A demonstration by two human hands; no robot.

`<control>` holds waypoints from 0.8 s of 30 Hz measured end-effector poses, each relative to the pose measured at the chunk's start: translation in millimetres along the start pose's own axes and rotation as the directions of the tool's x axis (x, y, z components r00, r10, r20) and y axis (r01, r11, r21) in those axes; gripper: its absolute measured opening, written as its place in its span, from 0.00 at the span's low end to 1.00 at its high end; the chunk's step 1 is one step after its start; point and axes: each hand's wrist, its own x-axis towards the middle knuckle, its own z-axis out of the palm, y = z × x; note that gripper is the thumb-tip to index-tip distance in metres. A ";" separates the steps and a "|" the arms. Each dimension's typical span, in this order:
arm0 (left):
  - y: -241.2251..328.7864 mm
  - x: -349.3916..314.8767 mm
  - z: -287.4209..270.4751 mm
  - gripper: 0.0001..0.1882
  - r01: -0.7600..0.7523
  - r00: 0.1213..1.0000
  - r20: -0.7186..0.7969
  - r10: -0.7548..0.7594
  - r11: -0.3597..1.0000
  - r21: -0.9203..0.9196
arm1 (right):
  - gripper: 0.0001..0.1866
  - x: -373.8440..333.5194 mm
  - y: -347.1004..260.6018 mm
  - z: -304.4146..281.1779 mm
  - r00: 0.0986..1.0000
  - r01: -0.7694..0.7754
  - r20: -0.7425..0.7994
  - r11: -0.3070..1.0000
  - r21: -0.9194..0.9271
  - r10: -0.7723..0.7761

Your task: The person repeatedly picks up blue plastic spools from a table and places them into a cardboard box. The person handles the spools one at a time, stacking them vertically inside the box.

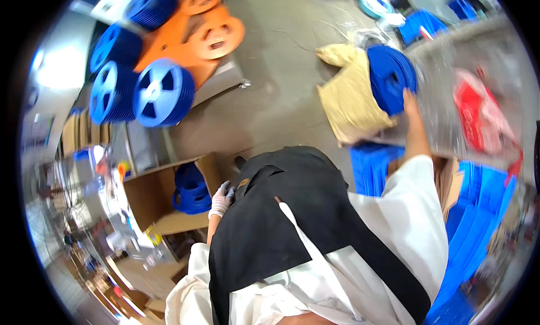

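My right hand (412, 108), bare, is at the near right edge of a stack of blue plastic reels (388, 77). Its grip closes on the reel rim, though some of the fingers are hidden. The reels lie against a crumpled tan paper bag (357, 97) at the edge of the right-hand table. Low at my left side is my left hand (222, 200) in a pale glove with grey fingertips. Its fingers are stretched out and nothing shows in them. Beside it stands a cardboard box (147, 198) on its side, with blue reels (191, 189) inside.
Stacks of blue reels (163, 92) and orange flat reels (216, 37) fill the far left bench. A red and clear plastic bag (478, 111) lies on the grey table (439, 72). Blue bins (478, 212) stand below its near edge. Bare floor (270, 72) shows between.
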 end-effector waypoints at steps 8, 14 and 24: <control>8.6 -94.1 -14.1 0.21 0.463 0.859 -0.130 -0.495 0.860 -0.213 | 0.20 -110.0 -132.2 146.0 0.944 -0.255 0.221 0.967 0.021 0.245; -83.3 -78.9 -3.1 0.21 0.352 0.913 -0.204 -0.354 0.935 -0.049 | 0.24 -217.7 -327.8 268.9 0.640 0.663 0.094 0.610 0.434 -0.762; -114.5 -68.0 -58.7 0.22 0.412 0.741 -0.382 -0.552 0.823 -0.390 | 0.41 -97.0 -554.9 274.9 0.472 0.723 0.560 0.662 0.196 -0.681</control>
